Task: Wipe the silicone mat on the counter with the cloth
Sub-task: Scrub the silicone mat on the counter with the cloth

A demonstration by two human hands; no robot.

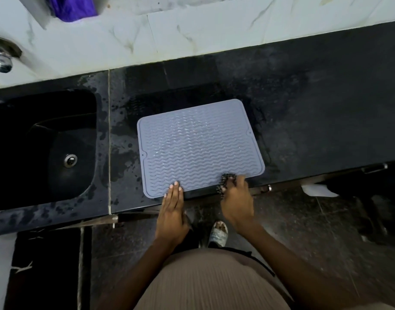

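**While one hand pins the mat, the other has the cloth on its near edge**

Since the grey silicone mat (198,146) is the main thing, starting there: it lies flat on the black desk (315,113), a bit skewed, with its near edge right at the desk's front lip. Wavy ridges cover the top, and the middle looks shiny and wet. There's a small hole on each short side.

The left hand (172,211) is laid flat with straight fingers, fingertips pressing the mat's near edge towards the left corner. The right hand (235,198) is curled around a dark, nubbly cloth (225,182) (bunched up, so I can't tell its real shape), and the cloth touches the mat's near edge towards the right corner.

Going outward, the desk around the mat is wet, with splotches and droplets, mostly on the left side and behind the mat. Left of that, past a pale seam, a black sink (46,139) is set into the desk, with a metal drain (70,161) in its bottom. Behind the desk runs a white marbled tile wall (192,34), with a chrome tap (2,57) at the far left and something purple (73,6) up top, too blurred to identify.

Below the desk's front you can see a dark tiled floor (292,220) and a sandalled foot (218,233).
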